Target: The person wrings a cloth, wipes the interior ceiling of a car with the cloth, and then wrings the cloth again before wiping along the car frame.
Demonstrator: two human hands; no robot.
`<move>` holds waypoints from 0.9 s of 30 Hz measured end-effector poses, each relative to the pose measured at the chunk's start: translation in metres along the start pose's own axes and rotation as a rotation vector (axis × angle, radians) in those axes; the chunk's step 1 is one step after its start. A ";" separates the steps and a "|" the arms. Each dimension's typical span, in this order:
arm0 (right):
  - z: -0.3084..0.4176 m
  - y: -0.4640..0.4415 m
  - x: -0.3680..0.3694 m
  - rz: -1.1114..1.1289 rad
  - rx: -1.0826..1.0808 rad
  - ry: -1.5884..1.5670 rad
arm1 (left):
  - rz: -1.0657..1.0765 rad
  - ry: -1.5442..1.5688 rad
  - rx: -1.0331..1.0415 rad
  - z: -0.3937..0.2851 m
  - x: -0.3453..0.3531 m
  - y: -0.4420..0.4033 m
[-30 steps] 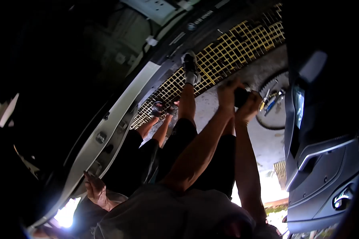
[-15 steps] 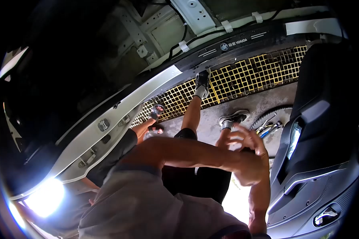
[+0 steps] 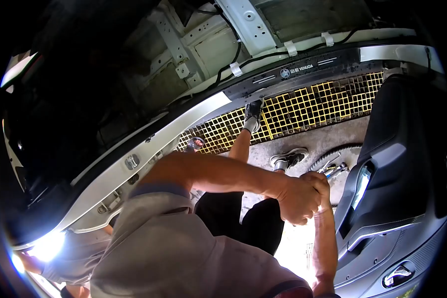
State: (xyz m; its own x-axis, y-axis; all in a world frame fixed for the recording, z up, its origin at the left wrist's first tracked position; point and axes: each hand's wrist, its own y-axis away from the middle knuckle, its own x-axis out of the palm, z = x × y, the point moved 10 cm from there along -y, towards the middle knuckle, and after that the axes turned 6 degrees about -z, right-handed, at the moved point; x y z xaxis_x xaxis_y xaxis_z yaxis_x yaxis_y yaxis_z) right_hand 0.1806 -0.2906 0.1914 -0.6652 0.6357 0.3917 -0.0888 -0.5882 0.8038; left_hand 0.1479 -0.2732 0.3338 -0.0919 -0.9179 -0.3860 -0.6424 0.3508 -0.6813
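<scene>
Just left of the swung-out door panel [image 3: 400, 198], the person's two bare hands meet in front of the body. The left hand [image 3: 299, 201] reaches across toward the panel and lies against the right hand [image 3: 319, 181], whose forearm runs alongside the panel. The fingers of both are bent inward and overlap; from where I stand I cannot tell whether they grasp a small object or only each other, since the knuckles screen the gap. Nearest to them, a group of hand tools [image 3: 336, 170] lies on the floor [image 3: 328, 131] beside the panel's edge, partly bounded by a dark ribbed ring [image 3: 343, 147], probably so placed to be together and within reach. Farther from the panel, the right shoe [image 3: 294, 158] rests on the floor and the left shoe [image 3: 253, 109] on yellow grating [image 3: 323, 107], a spread stance that presumably steadies the body. Past the grating, to the upper left of the panel, white tabs [image 3: 290, 48] sit along a black cable [image 3: 308, 50], apparently to fix it near the sill plate [image 3: 303, 67]. Well apart from the panel, at far left, a co-worker's sleeve [image 3: 79, 256] shows.
</scene>
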 end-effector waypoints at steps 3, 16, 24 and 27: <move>0.016 0.020 -0.013 -0.265 -0.340 0.070 | -0.056 0.242 -0.451 0.027 0.040 0.008; -0.012 0.043 -0.043 -0.554 -0.517 0.046 | -1.350 -0.065 -0.531 0.044 -0.091 0.035; 0.040 0.023 -0.035 -1.040 -0.552 0.947 | -1.412 0.235 -1.398 0.099 -0.018 0.118; 0.000 0.001 -0.083 -1.115 -0.419 0.158 | -1.711 0.503 -1.430 0.121 0.003 0.147</move>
State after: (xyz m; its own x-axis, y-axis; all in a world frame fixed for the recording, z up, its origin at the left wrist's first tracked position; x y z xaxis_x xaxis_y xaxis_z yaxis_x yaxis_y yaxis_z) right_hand 0.2355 -0.3438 0.1597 -0.1503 0.8472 -0.5096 -0.8883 0.1106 0.4458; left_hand 0.1455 -0.2019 0.1570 0.9737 -0.1580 0.1643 -0.2278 -0.6497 0.7253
